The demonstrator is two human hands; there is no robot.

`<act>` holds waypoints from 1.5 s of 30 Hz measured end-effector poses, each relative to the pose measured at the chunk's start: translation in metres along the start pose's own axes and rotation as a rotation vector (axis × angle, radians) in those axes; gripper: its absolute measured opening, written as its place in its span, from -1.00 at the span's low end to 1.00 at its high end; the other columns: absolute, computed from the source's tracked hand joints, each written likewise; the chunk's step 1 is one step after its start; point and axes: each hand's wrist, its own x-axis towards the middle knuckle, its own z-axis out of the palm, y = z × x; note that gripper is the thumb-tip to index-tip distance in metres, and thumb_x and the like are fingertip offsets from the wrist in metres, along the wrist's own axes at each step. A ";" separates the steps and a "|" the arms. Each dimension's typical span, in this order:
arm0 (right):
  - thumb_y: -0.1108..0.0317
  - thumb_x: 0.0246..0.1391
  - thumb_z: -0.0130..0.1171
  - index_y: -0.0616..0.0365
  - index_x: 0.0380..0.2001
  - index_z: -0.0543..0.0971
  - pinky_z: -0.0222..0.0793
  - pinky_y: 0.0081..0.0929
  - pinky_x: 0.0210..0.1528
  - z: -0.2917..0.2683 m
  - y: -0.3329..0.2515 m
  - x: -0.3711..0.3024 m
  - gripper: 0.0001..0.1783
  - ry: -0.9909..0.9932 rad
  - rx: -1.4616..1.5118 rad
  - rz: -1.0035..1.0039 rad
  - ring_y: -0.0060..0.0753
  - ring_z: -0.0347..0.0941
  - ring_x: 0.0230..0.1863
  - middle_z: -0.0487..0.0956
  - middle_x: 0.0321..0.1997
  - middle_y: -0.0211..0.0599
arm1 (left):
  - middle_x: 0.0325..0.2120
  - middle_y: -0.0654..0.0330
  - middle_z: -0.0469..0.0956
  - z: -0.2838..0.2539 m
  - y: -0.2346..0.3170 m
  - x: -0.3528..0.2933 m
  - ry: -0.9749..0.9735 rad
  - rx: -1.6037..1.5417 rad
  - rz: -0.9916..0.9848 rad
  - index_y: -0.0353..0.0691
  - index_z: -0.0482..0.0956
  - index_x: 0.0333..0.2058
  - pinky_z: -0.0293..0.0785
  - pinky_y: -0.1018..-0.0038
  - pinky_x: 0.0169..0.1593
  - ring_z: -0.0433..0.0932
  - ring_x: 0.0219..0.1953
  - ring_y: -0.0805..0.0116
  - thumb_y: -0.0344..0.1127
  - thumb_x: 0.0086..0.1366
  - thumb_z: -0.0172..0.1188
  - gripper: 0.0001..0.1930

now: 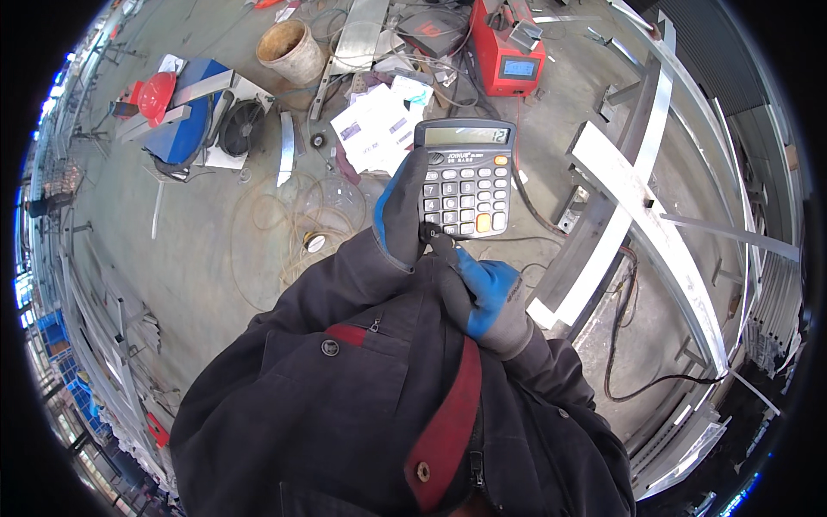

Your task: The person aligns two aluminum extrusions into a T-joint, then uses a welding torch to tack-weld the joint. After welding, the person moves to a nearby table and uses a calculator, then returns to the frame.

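Observation:
A dark grey calculator [466, 183] with a pale display is held up in front of my chest, its display side away from me. My left hand [403, 207], in a grey and blue glove, grips its left edge, the thumb lying along the side. The fingers behind the calculator are hidden. My right hand [482, 293], gloved alike, is just below the calculator. Its index finger reaches to the keys at the lower left corner, and the other fingers are curled in with nothing visible in them. Printed paper sheets [372, 129] lie on the floor beyond my left hand.
A red machine with a screen [510, 65] stands beyond the calculator. Left of it are a dirty bucket [291, 52] and a blue machine [194, 108] with a red hard hat [156, 96]. Long metal beams [633, 185] lie at the right; hoses and cables [613, 345] cross the floor.

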 end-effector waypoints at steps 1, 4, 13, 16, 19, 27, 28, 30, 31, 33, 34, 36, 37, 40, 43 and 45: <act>0.38 0.17 0.41 0.26 0.15 0.67 0.37 -0.16 -0.51 0.001 0.000 0.000 -0.53 0.007 -0.005 -0.005 -0.04 0.57 -0.57 0.56 -0.59 -0.14 | 0.14 0.08 0.64 -0.001 0.000 0.000 0.007 0.028 0.025 -0.28 0.38 0.37 0.70 0.45 0.11 0.73 0.06 0.34 0.02 0.72 -0.15 -0.46; 0.38 0.16 0.41 0.28 0.08 0.69 0.37 -0.16 -0.51 0.003 -0.001 0.001 -0.58 0.009 -0.004 -0.015 -0.04 0.56 -0.57 0.56 -0.59 -0.14 | 0.14 0.09 0.64 -0.004 -0.001 -0.001 0.027 0.068 0.042 -0.28 0.38 0.37 0.69 0.46 0.11 0.73 0.07 0.35 0.02 0.72 -0.14 -0.47; 0.41 0.15 0.40 0.30 0.08 0.69 0.40 -0.17 -0.50 0.008 -0.008 0.002 -0.58 0.000 -0.039 -0.019 -0.04 0.58 -0.55 0.60 -0.54 -0.12 | 0.14 0.10 0.63 -0.010 0.005 -0.004 -0.012 0.037 0.008 -0.28 0.40 0.37 0.67 0.47 0.12 0.71 0.07 0.39 0.04 0.73 -0.18 -0.45; 0.42 0.16 0.38 0.28 0.19 0.66 0.41 -0.17 -0.48 0.010 -0.013 0.001 -0.49 0.026 -0.012 -0.032 -0.04 0.59 -0.53 0.61 -0.52 -0.11 | 0.09 0.11 0.67 -0.013 0.000 -0.003 -0.045 -0.047 -0.005 -0.29 0.44 0.34 0.67 0.48 0.09 0.72 0.02 0.42 0.05 0.72 -0.18 -0.45; 0.44 0.17 0.37 0.25 0.26 0.63 0.42 -0.17 -0.45 0.013 -0.013 0.003 -0.44 0.018 0.036 -0.017 -0.02 0.59 -0.51 0.61 -0.51 -0.10 | 0.12 0.12 0.65 -0.020 -0.006 -0.002 0.124 0.103 -0.038 -0.29 0.42 0.36 0.63 0.49 0.13 0.69 0.05 0.43 0.03 0.71 -0.10 -0.46; 0.39 0.18 0.37 0.23 0.22 0.65 0.40 -0.12 -0.45 0.020 -0.012 -0.002 -0.48 -0.011 -0.019 0.039 0.03 0.57 -0.52 0.60 -0.53 -0.09 | 0.22 0.15 0.57 -0.025 -0.006 -0.009 -0.053 -0.007 -0.041 -0.28 0.34 0.42 0.52 0.48 0.27 0.59 0.19 0.47 -0.02 0.72 -0.07 -0.47; 0.39 0.19 0.38 0.22 0.21 0.65 0.40 -0.12 -0.45 0.022 -0.012 -0.001 -0.49 -0.017 -0.022 0.052 0.03 0.57 -0.53 0.59 -0.53 -0.08 | 0.21 0.15 0.58 -0.024 -0.005 -0.009 -0.066 -0.014 -0.041 -0.28 0.35 0.42 0.53 0.49 0.26 0.59 0.18 0.48 -0.01 0.72 -0.07 -0.47; 0.38 0.19 0.37 0.22 0.22 0.65 0.41 -0.11 -0.45 0.023 -0.012 -0.001 -0.49 -0.021 -0.049 0.019 0.02 0.57 -0.52 0.60 -0.53 -0.08 | 0.21 0.16 0.58 -0.022 -0.002 -0.010 -0.068 -0.001 -0.024 -0.27 0.35 0.41 0.53 0.49 0.26 0.60 0.17 0.49 0.00 0.72 -0.07 -0.47; 0.38 0.20 0.37 0.22 0.23 0.65 0.41 -0.11 -0.44 0.023 -0.012 -0.001 -0.48 -0.028 -0.062 0.011 0.02 0.57 -0.52 0.60 -0.52 -0.07 | 0.21 0.16 0.58 -0.021 -0.002 -0.010 -0.058 0.020 -0.007 -0.27 0.35 0.41 0.53 0.50 0.26 0.60 0.17 0.49 0.00 0.72 -0.07 -0.47; 0.39 0.19 0.37 0.22 0.24 0.65 0.41 -0.11 -0.45 0.024 -0.013 0.000 -0.48 -0.010 -0.043 0.012 0.02 0.58 -0.52 0.61 -0.51 -0.08 | 0.21 0.17 0.58 -0.022 -0.002 -0.011 -0.053 0.041 0.001 -0.27 0.35 0.42 0.53 0.49 0.26 0.59 0.17 0.49 -0.01 0.72 -0.07 -0.47; 0.39 0.19 0.37 0.22 0.24 0.64 0.41 -0.11 -0.45 0.024 -0.013 0.001 -0.47 0.000 -0.034 0.013 0.01 0.58 -0.52 0.61 -0.51 -0.08 | 0.21 0.17 0.57 -0.023 -0.003 -0.011 -0.058 0.040 -0.005 -0.27 0.34 0.42 0.52 0.49 0.27 0.59 0.18 0.48 -0.01 0.72 -0.06 -0.47; 0.40 0.18 0.37 0.23 0.24 0.64 0.41 -0.12 -0.45 0.025 -0.014 0.001 -0.47 0.000 -0.032 0.020 0.01 0.57 -0.53 0.61 -0.51 -0.08 | 0.22 0.17 0.57 -0.025 -0.006 -0.012 -0.047 0.040 -0.007 -0.27 0.34 0.42 0.51 0.49 0.28 0.58 0.20 0.48 -0.02 0.72 -0.06 -0.47; 0.41 0.18 0.38 0.24 0.24 0.64 0.40 -0.12 -0.46 0.025 -0.014 0.001 -0.46 -0.001 -0.037 0.027 0.01 0.57 -0.53 0.61 -0.51 -0.09 | 0.23 0.16 0.57 -0.026 -0.007 -0.011 -0.031 0.041 -0.002 -0.28 0.34 0.42 0.51 0.49 0.29 0.57 0.21 0.48 -0.02 0.72 -0.06 -0.47; 0.43 0.14 0.39 0.25 0.22 0.65 0.40 -0.14 -0.45 0.029 -0.013 0.003 -0.46 0.040 -0.017 0.009 0.02 0.55 -0.54 0.61 -0.50 -0.09 | 0.22 0.14 0.58 -0.028 -0.008 -0.009 -0.003 -0.003 -0.031 -0.28 0.34 0.42 0.55 0.47 0.26 0.60 0.20 0.46 -0.02 0.72 -0.06 -0.47; 0.44 0.11 0.40 0.26 0.21 0.66 0.40 -0.15 -0.45 0.024 -0.010 0.004 -0.45 0.020 -0.034 0.003 0.02 0.54 -0.55 0.62 -0.50 -0.10 | 0.15 0.11 0.63 -0.030 -0.006 -0.005 0.013 -0.058 -0.059 -0.29 0.39 0.38 0.63 0.46 0.16 0.68 0.09 0.41 0.01 0.70 -0.06 -0.47; 0.46 0.10 0.39 0.26 0.20 0.67 0.39 -0.16 -0.46 0.024 -0.008 0.005 -0.46 0.012 -0.061 0.020 0.00 0.53 -0.56 0.61 -0.51 -0.11 | 0.13 0.07 0.65 -0.032 -0.001 -0.001 -0.017 -0.068 -0.079 -0.31 0.41 0.35 0.66 0.42 0.15 0.71 0.07 0.35 0.04 0.70 -0.12 -0.45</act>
